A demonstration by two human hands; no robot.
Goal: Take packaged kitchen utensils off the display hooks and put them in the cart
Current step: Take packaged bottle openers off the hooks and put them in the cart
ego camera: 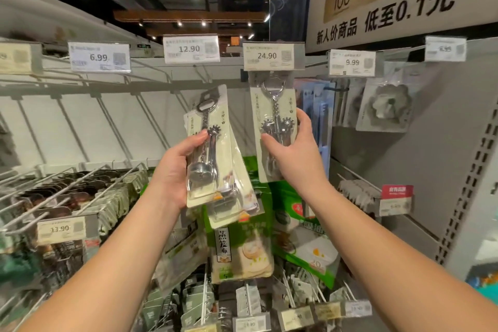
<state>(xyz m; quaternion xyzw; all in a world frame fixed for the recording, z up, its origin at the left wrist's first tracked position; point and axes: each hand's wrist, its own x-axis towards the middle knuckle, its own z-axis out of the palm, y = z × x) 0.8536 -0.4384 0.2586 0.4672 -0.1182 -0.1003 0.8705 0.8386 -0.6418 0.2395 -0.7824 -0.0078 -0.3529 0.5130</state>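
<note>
While left hand [172, 170] gripped corkscrew packs [213, 153] already unhooked, right hand [293, 148] pinched hanging corkscrew pack [272, 116] under 24.90 tag [269, 56]. Step: removal. Next, judged: slide pack off hook; cart unseen.

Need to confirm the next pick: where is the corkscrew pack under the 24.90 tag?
Head view, centre-right: the corkscrew pack hangs below the 24.90 tag, gripped by the right hand.
</note>
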